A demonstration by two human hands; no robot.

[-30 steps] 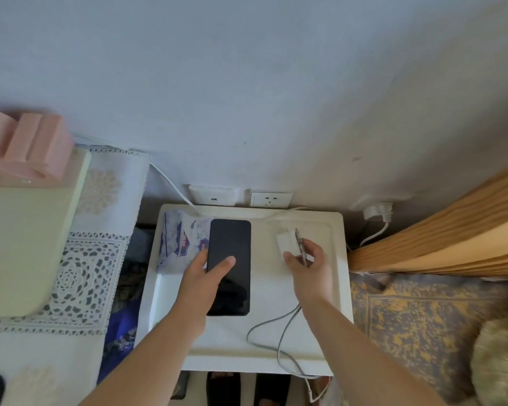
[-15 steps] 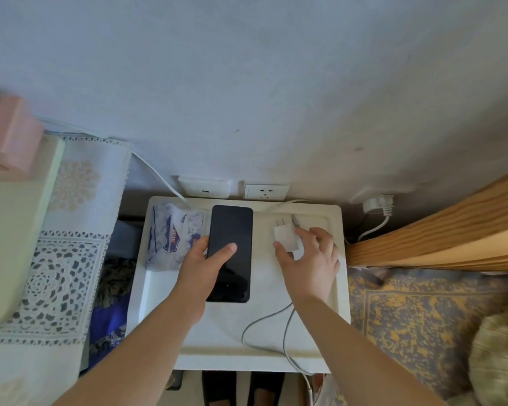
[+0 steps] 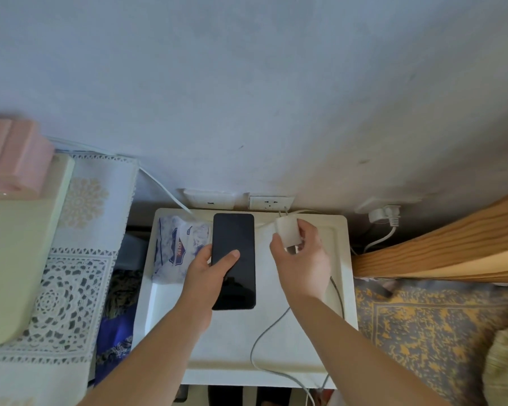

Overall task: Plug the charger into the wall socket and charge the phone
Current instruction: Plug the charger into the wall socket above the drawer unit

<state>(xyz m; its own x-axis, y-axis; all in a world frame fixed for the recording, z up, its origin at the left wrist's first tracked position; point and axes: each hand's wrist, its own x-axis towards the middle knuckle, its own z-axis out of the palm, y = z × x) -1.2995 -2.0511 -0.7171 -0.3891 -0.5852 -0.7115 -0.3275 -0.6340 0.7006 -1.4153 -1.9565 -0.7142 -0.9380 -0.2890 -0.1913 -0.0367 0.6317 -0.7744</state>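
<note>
A black phone (image 3: 233, 253) lies face up on the white bedside table (image 3: 339, 259). My left hand (image 3: 210, 273) grips its lower left edge, thumb across the dark screen. My right hand (image 3: 302, 262) holds the white charger block (image 3: 286, 231) lifted off the table, prongs pointing at the wall. The white wall socket (image 3: 270, 202) sits just above and left of the charger, a short gap away. A grey cable (image 3: 264, 332) trails from my right hand across the table and off its front edge.
A second white wall plate (image 3: 208, 199) is left of the socket. A plastic tissue pack (image 3: 178, 247) lies beside the phone. Another plug (image 3: 383, 215) fills a socket at the right, above a wooden bed frame (image 3: 440, 247). A lace-covered surface (image 3: 71, 273) stands at the left.
My right hand closed on the charger block, lifted it from the table and brought it up toward the wall socket. My left hand stayed on the phone.
</note>
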